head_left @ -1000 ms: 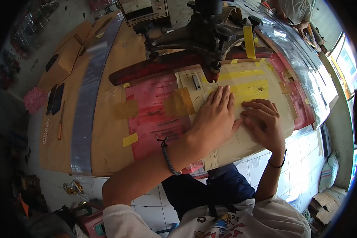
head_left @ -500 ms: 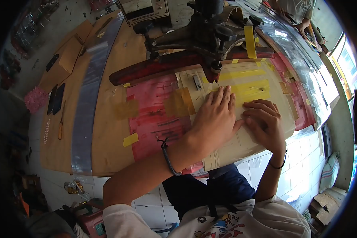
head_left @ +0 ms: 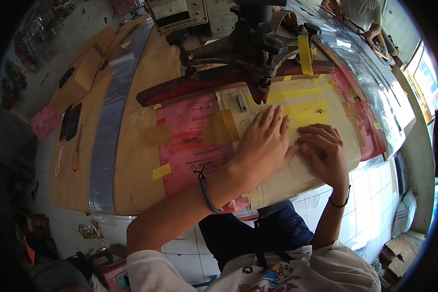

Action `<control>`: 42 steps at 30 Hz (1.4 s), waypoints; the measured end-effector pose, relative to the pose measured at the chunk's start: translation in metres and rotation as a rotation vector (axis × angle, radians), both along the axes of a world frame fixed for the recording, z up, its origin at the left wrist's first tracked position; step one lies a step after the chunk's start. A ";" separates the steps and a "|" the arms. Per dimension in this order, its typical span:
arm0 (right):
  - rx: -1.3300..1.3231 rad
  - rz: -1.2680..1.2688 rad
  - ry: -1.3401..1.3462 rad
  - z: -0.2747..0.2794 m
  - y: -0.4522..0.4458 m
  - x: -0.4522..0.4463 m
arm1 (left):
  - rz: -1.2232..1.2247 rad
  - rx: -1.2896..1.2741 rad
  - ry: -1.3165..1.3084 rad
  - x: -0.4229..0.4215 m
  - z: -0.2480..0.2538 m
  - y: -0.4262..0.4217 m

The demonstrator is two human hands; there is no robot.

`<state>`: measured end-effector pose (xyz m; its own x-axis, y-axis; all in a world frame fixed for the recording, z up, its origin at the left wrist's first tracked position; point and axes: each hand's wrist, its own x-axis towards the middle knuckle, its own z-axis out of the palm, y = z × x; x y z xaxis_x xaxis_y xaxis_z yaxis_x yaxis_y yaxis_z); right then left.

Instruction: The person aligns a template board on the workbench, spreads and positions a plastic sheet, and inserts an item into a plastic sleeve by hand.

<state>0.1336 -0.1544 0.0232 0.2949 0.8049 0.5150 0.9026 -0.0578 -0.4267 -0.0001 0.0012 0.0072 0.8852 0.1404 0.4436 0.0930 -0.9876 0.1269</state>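
My left hand (head_left: 264, 146) lies flat, fingers stretched forward, on a beige board (head_left: 277, 182) with strips of yellow tape (head_left: 311, 113) on it. Just right of its thumb, my right hand (head_left: 323, 152) is closed over the same board, fingers bent and thumb drawn in against them. Whatever may be between those fingertips is hidden or too thin to make out. Above my left fingertips hangs the pointed tip of a red press bar (head_left: 199, 85). A small metal block (head_left: 241, 103) rests on the board left of that tip.
The dark press head (head_left: 258, 48) stands over the worktable (head_left: 131, 180), with a meter box (head_left: 177, 14) behind. Red sheeting (head_left: 190, 146) flanks the board. A clear plastic strip (head_left: 104, 126), phone (head_left: 73, 120) and screwdriver (head_left: 76, 153) lie left. Another person (head_left: 362, 17) is at the upper right.
Both hands keep almost the same place and pose on the board. The whole view has shifted very slightly.
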 end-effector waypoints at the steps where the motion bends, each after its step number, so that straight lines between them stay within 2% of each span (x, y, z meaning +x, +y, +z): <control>1: 0.001 -0.001 0.002 0.000 0.000 0.000 | -0.015 0.005 -0.005 0.000 0.001 -0.001; 42: 0.015 -0.016 0.009 -0.002 -0.001 0.001 | -0.011 0.007 0.016 0.002 -0.004 0.000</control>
<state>0.1347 -0.1556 0.0210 0.3121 0.7923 0.5243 0.8978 -0.0656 -0.4354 0.0022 0.0007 0.0035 0.8937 0.1272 0.4303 0.0839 -0.9894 0.1182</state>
